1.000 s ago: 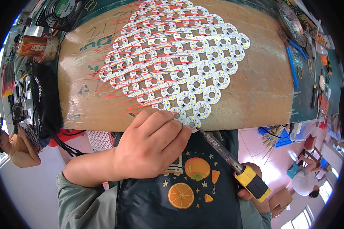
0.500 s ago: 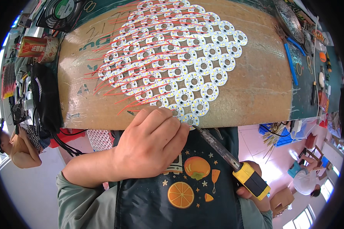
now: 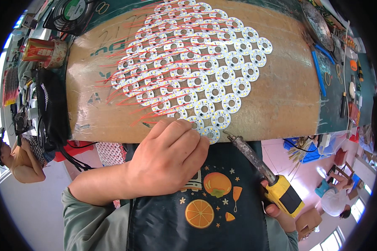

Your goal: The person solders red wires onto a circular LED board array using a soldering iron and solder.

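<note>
A sheet of joined white ring-shaped LED boards lies on a brown cardboard-like board. Thin red wires run across the rings and stick out past their left side. My left hand is closed at the sheet's near corner, fingertips pinched down by the lowest rings; whatever they pinch is hidden behind the knuckles. In my right hand is a soldering iron with a yellow and black handle. Its tip points up and left, just right of the nearest ring and apart from it.
A black fan and a floral-patterned pot stand at the far left, above a black bag. Blue-handled pliers, a metal dish and rubber bands lie on the right. Other people sit away at both sides.
The soldering iron has drawn back to the right, its tip leaving the nearest ring. The LED sheet has shifted slightly in view. My left hand keeps its pinch at the corner.
</note>
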{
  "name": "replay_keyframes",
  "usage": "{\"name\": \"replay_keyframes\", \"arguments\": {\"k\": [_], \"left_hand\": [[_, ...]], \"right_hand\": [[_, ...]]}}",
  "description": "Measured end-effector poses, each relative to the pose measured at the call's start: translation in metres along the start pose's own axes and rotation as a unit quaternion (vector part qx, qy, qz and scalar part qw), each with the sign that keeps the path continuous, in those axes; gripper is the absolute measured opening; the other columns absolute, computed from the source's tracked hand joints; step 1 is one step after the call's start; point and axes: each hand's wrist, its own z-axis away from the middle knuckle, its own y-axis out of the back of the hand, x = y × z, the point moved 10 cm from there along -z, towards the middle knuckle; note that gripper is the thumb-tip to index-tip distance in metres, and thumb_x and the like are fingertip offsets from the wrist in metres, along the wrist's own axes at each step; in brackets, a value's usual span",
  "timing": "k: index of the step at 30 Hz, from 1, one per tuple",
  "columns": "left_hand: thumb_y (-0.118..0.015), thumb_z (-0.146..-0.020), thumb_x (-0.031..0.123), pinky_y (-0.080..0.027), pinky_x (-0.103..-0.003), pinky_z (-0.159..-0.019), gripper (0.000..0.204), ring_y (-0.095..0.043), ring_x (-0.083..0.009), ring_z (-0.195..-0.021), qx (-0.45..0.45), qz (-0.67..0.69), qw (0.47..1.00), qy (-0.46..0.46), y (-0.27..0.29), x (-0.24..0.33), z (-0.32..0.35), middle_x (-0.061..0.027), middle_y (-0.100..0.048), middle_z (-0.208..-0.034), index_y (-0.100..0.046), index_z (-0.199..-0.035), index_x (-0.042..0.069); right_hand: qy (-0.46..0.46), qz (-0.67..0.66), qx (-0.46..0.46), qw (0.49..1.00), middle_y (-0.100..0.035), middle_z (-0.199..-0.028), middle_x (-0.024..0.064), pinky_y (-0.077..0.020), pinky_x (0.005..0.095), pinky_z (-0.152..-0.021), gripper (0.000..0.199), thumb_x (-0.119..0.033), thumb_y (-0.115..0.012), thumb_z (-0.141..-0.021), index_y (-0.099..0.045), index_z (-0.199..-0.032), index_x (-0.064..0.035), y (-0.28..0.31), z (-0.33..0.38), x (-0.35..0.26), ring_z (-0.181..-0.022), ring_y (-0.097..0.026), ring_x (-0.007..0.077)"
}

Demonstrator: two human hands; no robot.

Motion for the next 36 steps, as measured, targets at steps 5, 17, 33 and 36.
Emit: {"name": "replay_keyframes", "arguments": {"k": [5, 17, 33, 36], "left_hand": [[-0.076, -0.074, 0.007, -0.051, -0.036, -0.073, 0.029, -0.063, -0.0238, -0.084, 0.013, 0.058, 0.997, 0.044, 0.020, -0.014, -0.008, -0.0055, -0.062, -0.088, -0.072, -0.103, 0.003], [-0.070, -0.089, 0.018, -0.053, -0.043, -0.079, 0.014, -0.066, -0.0305, -0.089, 0.090, -0.227, 0.969, 0.033, 0.070, -0.173, -0.128, -0.0098, -0.069, -0.091, -0.074, -0.096, 0.007], [-0.064, -0.087, 0.019, -0.051, -0.041, -0.084, 0.013, -0.064, -0.0237, -0.095, -0.063, -0.394, 0.917, 0.015, 0.000, -0.196, -0.188, -0.0048, -0.067, -0.086, -0.070, -0.081, 0.009], [-0.064, -0.086, 0.018, -0.050, -0.039, -0.083, 0.012, -0.064, -0.0228, -0.093, -0.033, -0.406, 0.913, -0.017, 0.003, -0.189, -0.183, -0.0042, -0.067, -0.085, -0.070, -0.079, 0.010]], "right_hand": [[-0.134, -0.031, 0.072, 0.988, -0.056, -0.075, 0.0014, -0.0360, 0.0261, -0.055, 0.077, -0.049, -0.089, -0.072, -0.058, -0.121, 0.0014, 0.002, -0.004, 0.008, -0.060, -0.047, 0.0102], [-0.012, -0.089, 0.040, 0.995, -0.051, -0.075, 0.0014, -0.0422, 0.0287, -0.055, 0.078, -0.052, -0.078, -0.084, -0.046, -0.137, -0.0045, -0.013, -0.061, -0.009, -0.061, -0.051, 0.0143], [-0.013, -0.096, 0.067, 0.993, -0.058, -0.071, 0.0050, -0.0435, 0.0270, -0.054, 0.046, -0.042, -0.082, -0.083, -0.060, -0.089, -0.0016, -0.002, -0.066, -0.014, -0.060, -0.055, 0.0149], [-0.017, -0.065, 0.062, 0.996, -0.057, -0.070, 0.0034, -0.0421, 0.0282, -0.054, 0.044, -0.044, -0.080, -0.084, -0.061, -0.084, -0.0039, -0.001, -0.068, -0.013, -0.059, -0.055, 0.0160]]}}
